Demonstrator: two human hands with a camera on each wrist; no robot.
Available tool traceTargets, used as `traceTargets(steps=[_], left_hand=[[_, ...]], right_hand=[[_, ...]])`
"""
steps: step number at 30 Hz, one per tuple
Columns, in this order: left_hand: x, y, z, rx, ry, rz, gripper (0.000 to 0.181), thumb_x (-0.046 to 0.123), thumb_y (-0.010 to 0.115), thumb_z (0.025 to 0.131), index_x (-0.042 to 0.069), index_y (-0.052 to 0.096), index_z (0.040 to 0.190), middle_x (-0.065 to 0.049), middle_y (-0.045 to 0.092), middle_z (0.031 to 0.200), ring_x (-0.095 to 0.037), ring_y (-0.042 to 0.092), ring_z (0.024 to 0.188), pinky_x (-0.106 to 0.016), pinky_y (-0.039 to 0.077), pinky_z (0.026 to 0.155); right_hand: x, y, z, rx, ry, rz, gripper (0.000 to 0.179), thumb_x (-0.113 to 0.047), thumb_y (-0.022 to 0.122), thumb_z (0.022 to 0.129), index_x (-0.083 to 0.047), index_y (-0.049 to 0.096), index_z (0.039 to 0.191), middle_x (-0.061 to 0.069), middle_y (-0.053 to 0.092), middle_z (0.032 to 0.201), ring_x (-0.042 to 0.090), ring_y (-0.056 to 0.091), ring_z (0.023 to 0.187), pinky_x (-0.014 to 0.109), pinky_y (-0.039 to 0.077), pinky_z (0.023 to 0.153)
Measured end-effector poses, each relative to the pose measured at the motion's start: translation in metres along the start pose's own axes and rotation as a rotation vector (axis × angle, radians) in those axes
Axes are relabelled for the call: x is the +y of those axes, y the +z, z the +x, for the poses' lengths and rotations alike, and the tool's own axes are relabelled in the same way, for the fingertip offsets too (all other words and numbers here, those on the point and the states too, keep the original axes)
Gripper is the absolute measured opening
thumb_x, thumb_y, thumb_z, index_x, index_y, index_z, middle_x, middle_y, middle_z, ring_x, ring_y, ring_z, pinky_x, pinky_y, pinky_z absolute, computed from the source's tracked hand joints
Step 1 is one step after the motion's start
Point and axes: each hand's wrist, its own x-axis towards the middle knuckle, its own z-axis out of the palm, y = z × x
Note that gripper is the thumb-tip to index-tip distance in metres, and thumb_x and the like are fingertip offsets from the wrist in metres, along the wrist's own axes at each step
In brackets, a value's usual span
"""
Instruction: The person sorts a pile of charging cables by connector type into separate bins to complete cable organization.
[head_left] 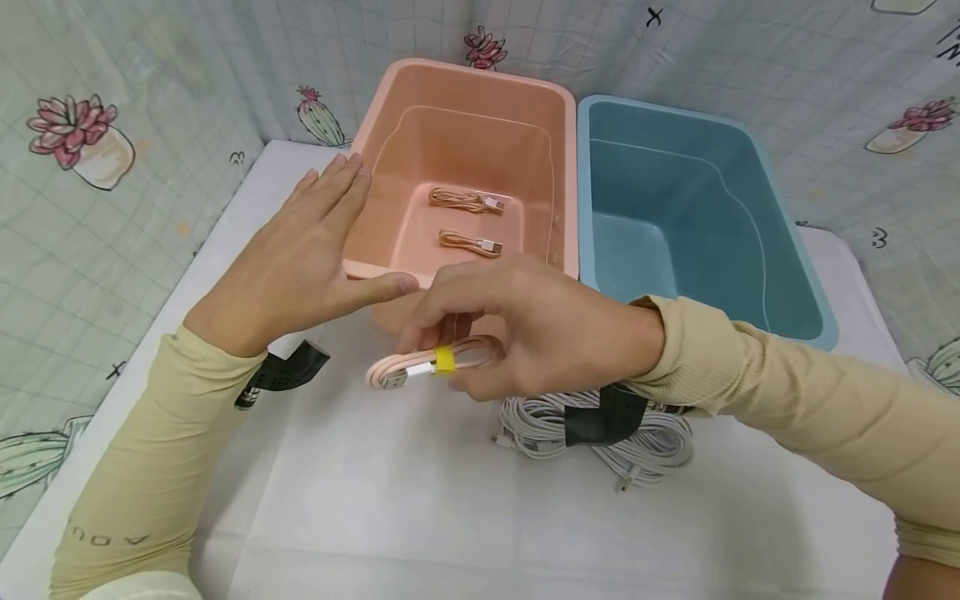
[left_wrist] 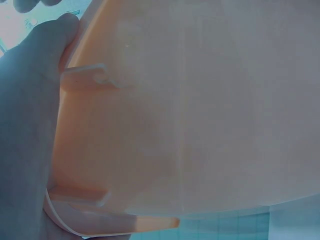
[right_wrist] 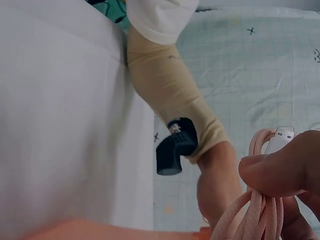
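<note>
My right hand (head_left: 517, 325) pinches a coiled pink USB cable (head_left: 405, 367) with a yellow strap round it, in front of the pink bin (head_left: 562, 183). In the right wrist view the thumb presses on the pink cable (right_wrist: 260, 215) just below its white plug. My left hand (head_left: 300, 242) rests on the pink bin's left front corner, fingers straight along the rim. The left wrist view has this hand (left_wrist: 25, 130) against the bin's outer wall (left_wrist: 200, 125). Two coiled tan cables, one farther back (head_left: 465, 201) and one nearer (head_left: 470, 243), lie on the bin floor.
A blue bin (head_left: 780, 250) stands right beside the pink one. Several coiled white cables (head_left: 660, 446) lie on the white table (head_left: 390, 500) below my right wrist. A patterned curtain (head_left: 187, 83) hangs behind and at the sides.
</note>
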Motion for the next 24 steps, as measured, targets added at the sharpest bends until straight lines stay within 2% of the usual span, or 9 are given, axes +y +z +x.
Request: traceTargets(steps=[4,9,16,24], left_hand=[[-0.001,0.0,0.0,-0.004,0.001,0.007,0.111,0.075,0.053,0.083,0.006,0.008,0.156,-0.006,0.005,0.166,-0.023,0.003,0.156,-0.043,0.004,0.129],[-0.002,-0.001,-0.001,0.003,0.002,0.025,0.11,0.074,0.053,0.083,0.004,0.009,0.156,-0.006,0.004,0.166,-0.023,0.004,0.156,-0.043,0.005,0.129],[-0.003,-0.001,0.0,0.026,0.015,0.03,0.109,0.073,0.054,0.084,0.002,0.013,0.156,-0.01,0.008,0.166,-0.025,0.008,0.156,-0.044,0.008,0.129],[0.0,-0.001,0.0,-0.007,-0.02,0.007,0.112,0.076,0.053,0.081,0.007,0.008,0.157,-0.005,0.006,0.166,-0.021,0.003,0.156,-0.043,0.004,0.129]], right_hand=[[0.001,-0.009,0.002,0.039,-0.023,-0.024,0.033,0.004,0.07,0.074,-0.012,0.07,0.104,-0.009,0.065,0.091,0.007,0.059,0.077,0.022,0.053,0.067],[0.003,-0.019,0.006,0.095,-0.055,-0.072,0.035,0.006,0.068,0.073,-0.011,0.07,0.103,-0.007,0.066,0.091,0.007,0.06,0.077,0.023,0.054,0.069],[0.007,-0.033,0.009,0.13,0.014,-0.059,0.034,0.008,0.07,0.074,-0.009,0.07,0.104,-0.005,0.067,0.095,0.005,0.06,0.079,0.027,0.056,0.072],[0.014,-0.052,0.012,0.177,0.055,-0.104,0.034,0.003,0.077,0.075,-0.007,0.069,0.106,-0.005,0.066,0.099,0.006,0.061,0.084,0.027,0.058,0.08]])
